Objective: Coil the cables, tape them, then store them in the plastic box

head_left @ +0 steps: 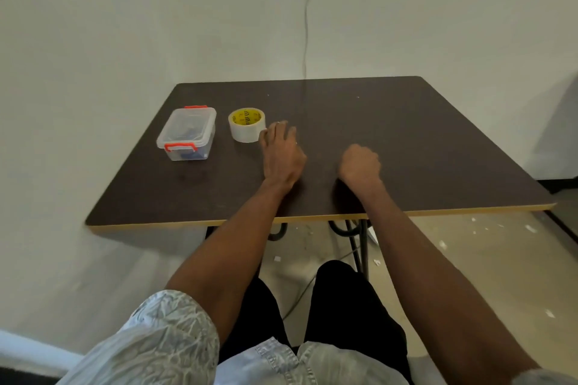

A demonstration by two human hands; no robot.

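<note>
One plastic box (186, 134) sits on the left part of the bench (406, 147), its clear lid on and its orange clips at both ends; something blue shows through the wall, probably cables already stored, though the contents are too blurred to name. No loose cable lies anywhere on the bench top, so I judge the task near its end or complete. Just right of the box stands the roll of clear tape (247, 124), lying flat with its yellow core facing up, kept close to the box likely so both stay within easy reach of the same hand. The left hand (281, 153) rests palm down on the bench with its fingers straight and spread, fingertips just beside the roll and perhaps touching it; its grip is apart and holds nothing. The right hand (359, 166) lies nearer the middle, well apart from the tape, its fingers curled under into a loose fist with nothing visible inside. Beneath the bench edge, metal legs and a littered floor show beyond the person's dark trousers and pale patterned shirt.
</note>
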